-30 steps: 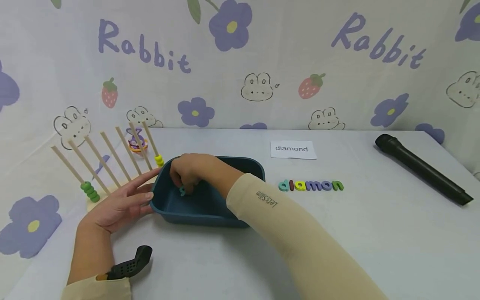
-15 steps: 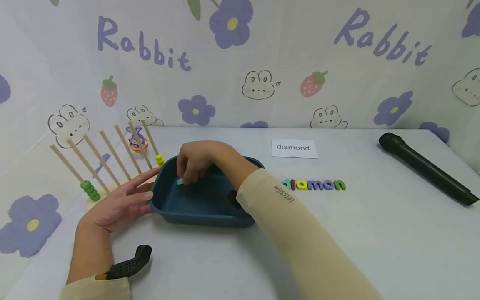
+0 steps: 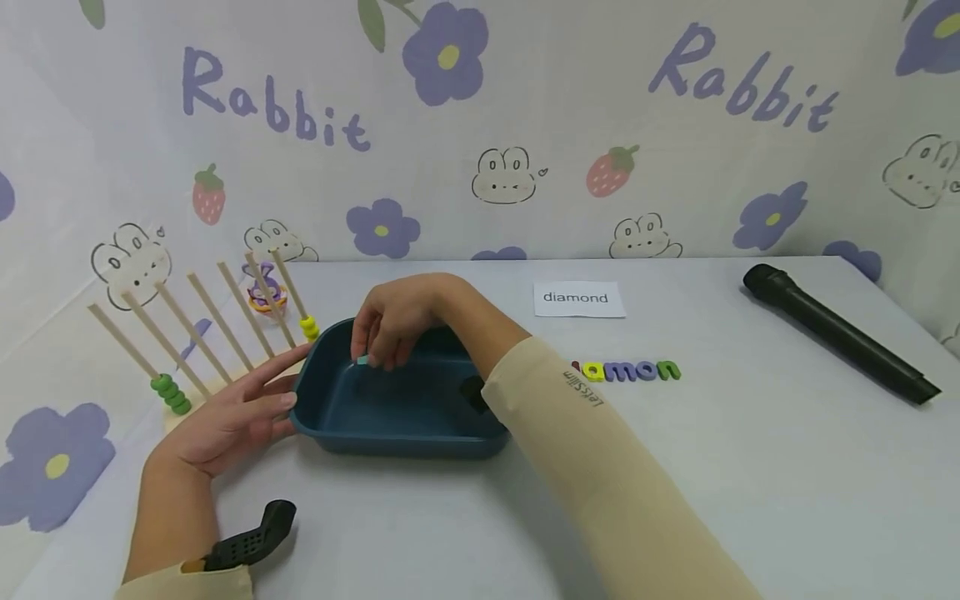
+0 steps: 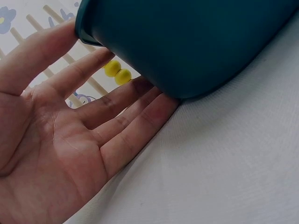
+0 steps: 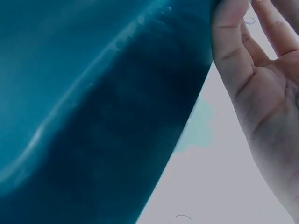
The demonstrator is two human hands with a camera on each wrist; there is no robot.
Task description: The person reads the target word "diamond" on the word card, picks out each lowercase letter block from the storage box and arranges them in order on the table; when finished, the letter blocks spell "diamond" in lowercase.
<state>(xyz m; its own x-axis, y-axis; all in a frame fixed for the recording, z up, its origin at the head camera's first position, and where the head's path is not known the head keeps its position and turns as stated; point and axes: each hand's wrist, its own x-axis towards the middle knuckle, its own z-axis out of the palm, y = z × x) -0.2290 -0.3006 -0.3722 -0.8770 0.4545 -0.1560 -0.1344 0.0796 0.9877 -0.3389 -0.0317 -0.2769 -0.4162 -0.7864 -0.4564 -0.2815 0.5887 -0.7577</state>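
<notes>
In the head view, a dark teal plastic tub [image 3: 405, 447] stands on the table. My left hand [image 3: 225, 417] touches its left end with fingers extended; in the left wrist view, the thumb and fingertips [image 4: 161, 109] meet the rim and outer wall. Inside the tub, my right hand [image 3: 397, 321] pinches a small light teal letter piece [image 3: 362, 360], its shape mostly covered by the fingers. The right wrist view shows the tub wall [image 5: 103, 140] beside that hand. Right of the tub lie coloured letters [image 3: 633, 371] reading "amon", with a partly hidden red piece before them.
A white card [image 3: 579, 300] printed "diamond" lies behind the letters. At the right is a black microphone [image 3: 840, 333]. A peg rack [image 3: 210, 325] with green and yellow beads stands left of the tub, a small purple figure [image 3: 266, 290] behind it.
My right hand has lifted slightly inside the tub with the letter piece. Its sleeve has shifted right and covers the first letter of the row. My left hand keeps its place against the tub.
</notes>
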